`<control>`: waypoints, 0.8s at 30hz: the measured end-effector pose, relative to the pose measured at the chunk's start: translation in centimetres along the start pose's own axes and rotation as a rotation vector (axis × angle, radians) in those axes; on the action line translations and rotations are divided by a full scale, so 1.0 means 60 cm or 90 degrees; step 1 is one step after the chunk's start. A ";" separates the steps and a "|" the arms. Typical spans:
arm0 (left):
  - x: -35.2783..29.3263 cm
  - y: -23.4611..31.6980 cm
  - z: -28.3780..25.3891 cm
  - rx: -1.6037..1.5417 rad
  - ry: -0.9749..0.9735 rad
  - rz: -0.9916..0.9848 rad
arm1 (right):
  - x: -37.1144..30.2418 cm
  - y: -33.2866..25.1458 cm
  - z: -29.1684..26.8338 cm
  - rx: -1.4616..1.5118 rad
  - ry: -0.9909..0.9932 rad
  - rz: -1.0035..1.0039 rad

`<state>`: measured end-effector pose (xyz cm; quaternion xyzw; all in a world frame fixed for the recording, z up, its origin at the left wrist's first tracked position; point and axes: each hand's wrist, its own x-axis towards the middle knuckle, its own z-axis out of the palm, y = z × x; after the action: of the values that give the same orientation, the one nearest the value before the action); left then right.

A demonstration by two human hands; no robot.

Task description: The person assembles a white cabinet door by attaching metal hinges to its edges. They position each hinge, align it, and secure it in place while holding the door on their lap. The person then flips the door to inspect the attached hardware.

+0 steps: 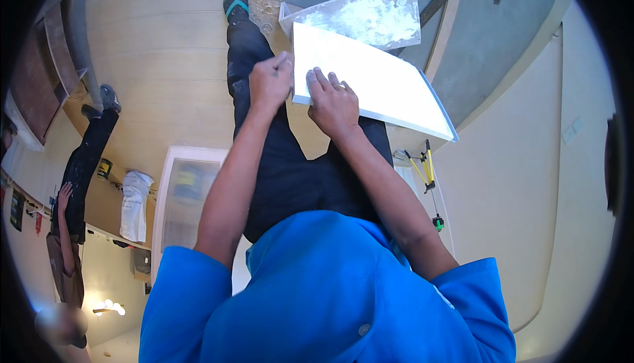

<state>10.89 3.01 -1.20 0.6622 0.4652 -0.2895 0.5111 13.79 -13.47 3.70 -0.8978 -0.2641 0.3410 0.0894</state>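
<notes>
A bright white panel (376,82) with a raised edge lies across my right thigh. My right hand (333,104) rests on its near left corner, fingers stretched out over the top face. Close beside the panel's left edge is my left hand (269,85), fingers curled together. Whatever it may hold is hidden or too small to name. Just beyond the panel stands a box-like piece (360,19) with white smears over its face.
A person in dark trousers (86,158) is at the far left. A white sack (136,204) and a pale-framed translucent panel (188,191) are left of me. A yellow-legged tripod (426,168) is to the right. Wood strips (442,33) lie ahead on grey covering, near shavings (264,3).
</notes>
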 end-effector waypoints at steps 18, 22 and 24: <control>-0.122 0.012 -0.041 -0.076 0.023 0.041 | -0.002 0.000 0.013 -0.011 0.017 -0.012; -0.085 0.038 -0.028 0.002 0.012 -0.006 | -0.009 0.004 0.007 0.025 -0.013 -0.010; -0.018 -0.011 0.001 0.086 0.069 0.041 | -0.002 -0.005 0.002 0.022 -0.002 0.000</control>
<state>9.86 2.61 -0.54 0.7242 0.4502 -0.2674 0.4488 13.51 -13.26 3.76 -0.8954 -0.2584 0.3473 0.1047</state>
